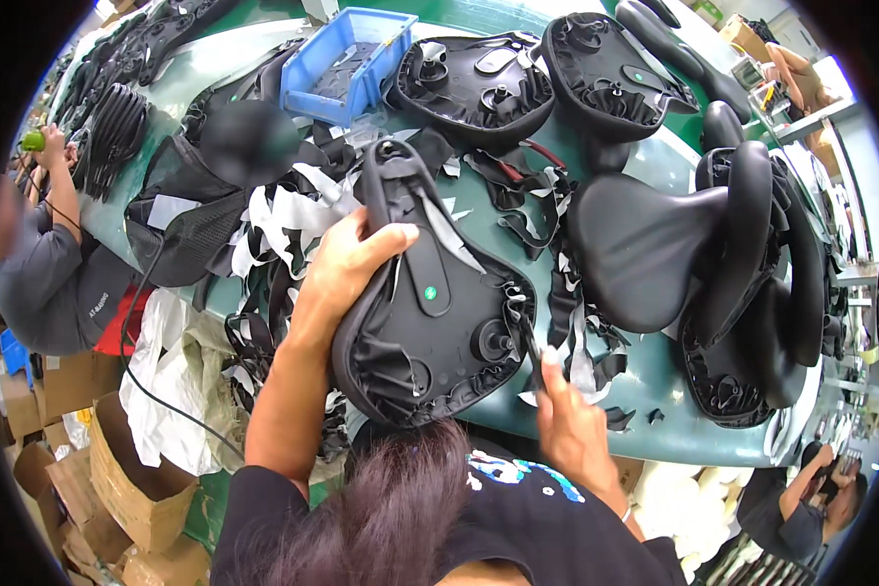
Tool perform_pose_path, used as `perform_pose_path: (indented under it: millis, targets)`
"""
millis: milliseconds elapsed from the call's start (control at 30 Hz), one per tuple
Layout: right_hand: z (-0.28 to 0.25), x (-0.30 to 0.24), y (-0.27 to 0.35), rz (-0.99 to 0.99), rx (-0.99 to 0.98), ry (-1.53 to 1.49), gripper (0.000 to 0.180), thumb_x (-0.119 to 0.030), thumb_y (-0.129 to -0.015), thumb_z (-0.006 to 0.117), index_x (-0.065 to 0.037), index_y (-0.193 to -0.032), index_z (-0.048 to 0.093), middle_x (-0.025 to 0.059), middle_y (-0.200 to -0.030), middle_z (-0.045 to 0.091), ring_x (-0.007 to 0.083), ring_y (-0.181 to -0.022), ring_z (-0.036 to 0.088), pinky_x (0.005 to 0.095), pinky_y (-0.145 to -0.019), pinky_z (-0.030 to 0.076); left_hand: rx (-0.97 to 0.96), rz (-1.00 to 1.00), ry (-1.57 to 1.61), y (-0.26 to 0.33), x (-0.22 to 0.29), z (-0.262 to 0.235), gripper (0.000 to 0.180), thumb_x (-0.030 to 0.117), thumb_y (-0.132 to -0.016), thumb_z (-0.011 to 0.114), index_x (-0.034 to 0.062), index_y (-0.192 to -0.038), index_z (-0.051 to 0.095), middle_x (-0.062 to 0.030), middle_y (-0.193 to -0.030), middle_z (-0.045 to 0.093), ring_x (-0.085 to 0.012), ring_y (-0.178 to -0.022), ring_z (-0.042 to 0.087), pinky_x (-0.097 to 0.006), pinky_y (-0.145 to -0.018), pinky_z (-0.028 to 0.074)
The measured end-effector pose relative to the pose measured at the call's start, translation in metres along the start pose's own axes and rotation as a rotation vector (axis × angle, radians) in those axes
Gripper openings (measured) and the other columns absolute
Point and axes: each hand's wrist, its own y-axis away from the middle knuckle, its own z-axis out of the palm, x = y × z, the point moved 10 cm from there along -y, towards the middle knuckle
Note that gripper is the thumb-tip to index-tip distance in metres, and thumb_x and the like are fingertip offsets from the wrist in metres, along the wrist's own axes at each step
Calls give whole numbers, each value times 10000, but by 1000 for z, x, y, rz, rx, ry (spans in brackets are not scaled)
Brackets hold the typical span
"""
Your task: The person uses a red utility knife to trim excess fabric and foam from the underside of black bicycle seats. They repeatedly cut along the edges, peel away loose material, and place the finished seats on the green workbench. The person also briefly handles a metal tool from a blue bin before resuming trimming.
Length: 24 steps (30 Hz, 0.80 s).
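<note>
Left hand [352, 264] grips black, pear-shaped padded saddle [449, 337] over green desk [669, 435]; right hand [571, 425] holds slim dark tool [534, 357] at its rim. Gathered black cover [383, 369] appears folded in; rim work seems unfinished.

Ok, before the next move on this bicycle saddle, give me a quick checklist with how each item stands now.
1. Bicycle saddle underside up: ok.
2. Left hand on the saddle: ok, gripping its left edge near the nose.
3. Right hand near the work: ok, beside the saddle's right edge.
4. Dark slender item by the right thumb: cannot tell whether tool or strip.
5. Table around the saddle free of scraps: not ok, black and white pieces lie about.
</note>
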Motion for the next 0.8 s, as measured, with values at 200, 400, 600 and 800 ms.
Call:
perform_pose_path:
  millis: [200,400,600,800]
  targets:
    - [-38,10,-20,-87,366,-479,643,-64,-835,676,-22,-1384,343,226,-1222,576,294,-928,682,330,-679,552,111,48,314,36,-13,-6,452,257,-791,677,-38,-1104,539,-81,-968,599,-127,-847,566,-263,-754,470]
    - [-58,-11,-105,-104,267,-640,486,-34,-818,644,-1,-1266,461,95,-1005,630,165,-770,625,264,-699,500,400,286,45,51,-13,-32,561,217,-748,750,-36,-1158,462,-93,-989,573,-179,-890,548,-319,-816,453]
    - [-55,-18,-113,-55,182,-840,423,-32,-814,650,0,-1205,493,10,-808,590,76,-736,548,239,-692,473,286,840,-866,61,76,50,354,235,-733,724,43,-988,571,-104,-918,560,-278,-923,511,-399,-837,393]
    - [-81,0,-83,-285,217,-313,548,-68,-820,667,-73,-1333,474,157,-1021,657,272,-762,657,328,-677,527,-105,839,-732,22,62,95,289,232,-824,599,39,-611,570,-95,-624,540,-273,-735,482,-387,-734,381]
